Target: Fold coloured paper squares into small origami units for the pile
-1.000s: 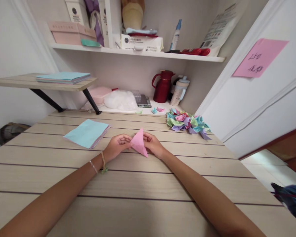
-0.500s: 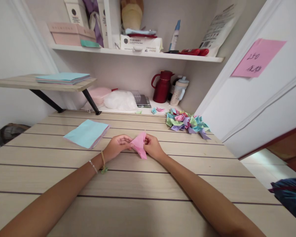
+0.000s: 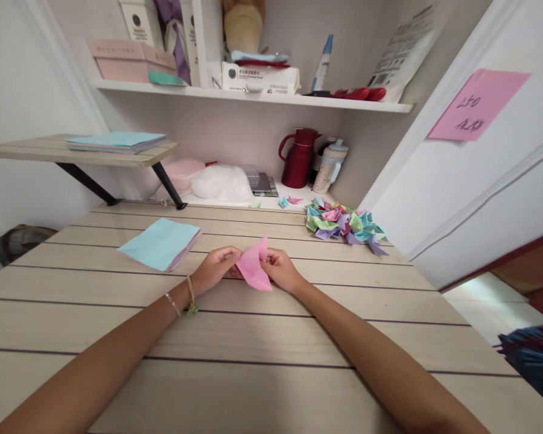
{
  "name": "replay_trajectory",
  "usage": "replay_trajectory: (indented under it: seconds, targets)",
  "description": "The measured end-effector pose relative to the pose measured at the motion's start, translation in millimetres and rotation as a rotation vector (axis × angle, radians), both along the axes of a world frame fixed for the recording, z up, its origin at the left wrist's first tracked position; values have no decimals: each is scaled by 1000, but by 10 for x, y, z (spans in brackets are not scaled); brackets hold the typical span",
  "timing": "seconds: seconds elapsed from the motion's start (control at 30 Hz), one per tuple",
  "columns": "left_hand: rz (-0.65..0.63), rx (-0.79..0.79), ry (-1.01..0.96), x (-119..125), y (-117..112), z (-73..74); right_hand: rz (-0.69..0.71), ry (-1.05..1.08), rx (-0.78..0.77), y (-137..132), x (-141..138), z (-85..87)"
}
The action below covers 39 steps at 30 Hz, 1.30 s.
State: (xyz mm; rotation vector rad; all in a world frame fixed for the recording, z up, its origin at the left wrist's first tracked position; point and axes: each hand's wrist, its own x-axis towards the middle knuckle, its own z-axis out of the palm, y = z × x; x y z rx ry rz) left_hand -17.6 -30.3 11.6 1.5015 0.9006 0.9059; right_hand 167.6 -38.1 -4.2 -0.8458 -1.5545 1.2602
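Left hand (image 3: pixel 217 269) and right hand (image 3: pixel 281 271) each pinch one side of the pink origami paper (image 3: pixel 254 266), mid-surface (image 3: pixel 235 331); can't tell if its lower tip touches down. Blue-topped paper stack (image 3: pixel 161 244) sits toward far left corner, folded-paper pile (image 3: pixel 344 223) at far right corner.

The sheet (image 3: pixel 253 267) at the centre of the frame is plain pink. Left of it, a paper stack (image 3: pixel 160 243) shows light blue on top and purplish edges. The desk (image 3: pixel 253 392) is pale beige, crossed by dark stripes. Right of centre, the folded-paper pile (image 3: pixel 342 223) mixes lilac, green, turquoise, pink and red. Above centre, the jug (image 3: pixel 297 161) is deep red. At upper right, the note (image 3: pixel 482 99) is pink with dark handwriting.
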Motion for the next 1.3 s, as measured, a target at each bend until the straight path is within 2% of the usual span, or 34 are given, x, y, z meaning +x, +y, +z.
replay_trajectory:
  seconds: [0.1,0.2,0.27,0.4,0.6,0.7,0.8,0.97,1.1,1.2,1.3]
  targets:
    - [5,16,38,-5,7,-22,7,-165,66,-22,-13,5]
    - [-49,10,51,2,8,-49,-49,-277,94,-24,-20,-5]
    - [-73,23,56,11,3,-52,-99,-297,108,-18,-22,-16]
    - [-42,56,85,23,-10,-24,-179,-301,145,-14,-22,-21]
    - [-23,-31,23,21,-11,-19,-241,-330,203,-27,-8,-22]
    - [-19,-56,23,15,-10,-13,-215,-309,224,-14,-1,-38]
    - [9,-34,30,3,1,-9,-113,-227,198,12,8,-53]
    - [30,-4,18,-31,36,-49,67,-41,17,47,31,-51]
    - [73,-4,1,-46,56,-83,148,13,-51,46,37,-32]
    - [104,-3,-4,-43,60,-82,128,17,-47,52,32,-51]
    - [107,3,2,-30,51,-65,22,-40,-2,68,32,-97]
